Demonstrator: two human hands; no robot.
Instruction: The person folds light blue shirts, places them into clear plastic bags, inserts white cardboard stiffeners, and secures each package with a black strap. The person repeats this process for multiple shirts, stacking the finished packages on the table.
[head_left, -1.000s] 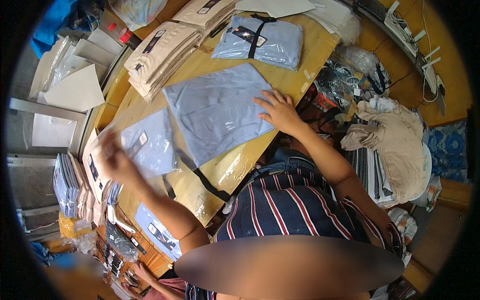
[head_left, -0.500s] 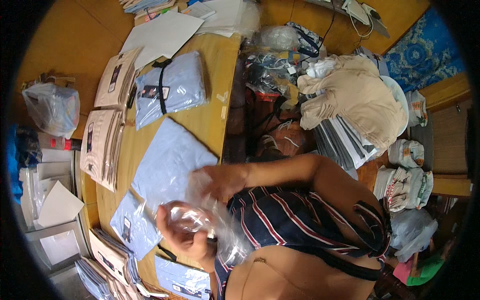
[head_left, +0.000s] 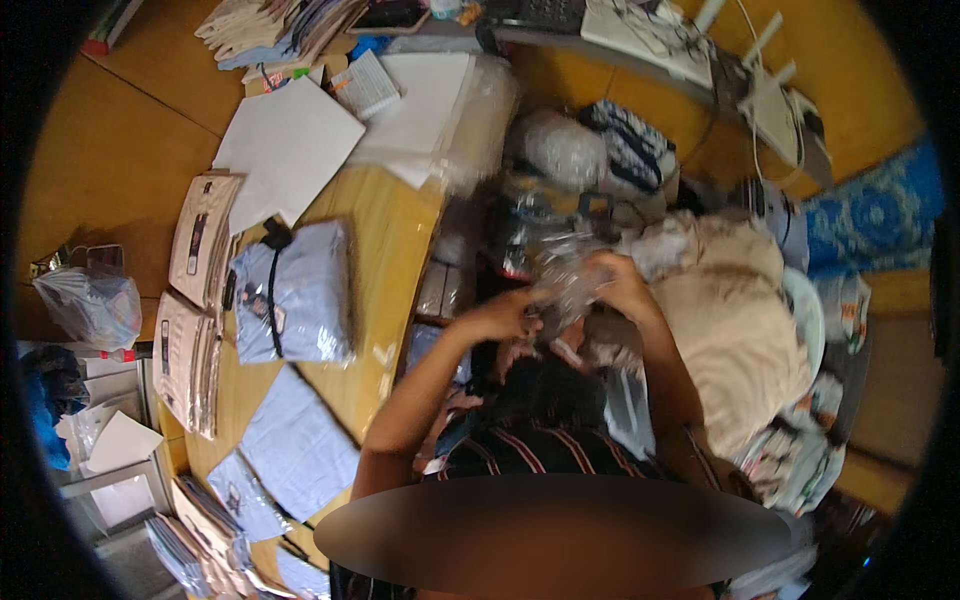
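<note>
Out in front of my body, away from the table, a crumpled clear plastic bag (head_left: 572, 278) hangs between my two hands, smeared by motion. My right hand (head_left: 624, 288) pinches its right side. On the lower left side, my left hand (head_left: 497, 318) has its fingers closed on the bag's edge. To my left on the table lies a folded light blue garment (head_left: 300, 440) with no bag over it. Beyond it sits a bagged blue garment stack (head_left: 300, 295) tied with a black strap. Two bagged beige stacks (head_left: 190, 360) lie along the table's left side.
The wooden table (head_left: 385, 235) carries white sheets (head_left: 290, 140) and a pile of plastic sleeves (head_left: 480, 125) at its far end. At my right is a large heap of beige cloth (head_left: 730, 330) in a pale tub. A white router (head_left: 775, 125) with cables stands at the back right.
My body has turned away from the table. Both hands have moved right with the clear plastic bag, from beside the folded blue garment to over the floor area. The bag is now held between them.
</note>
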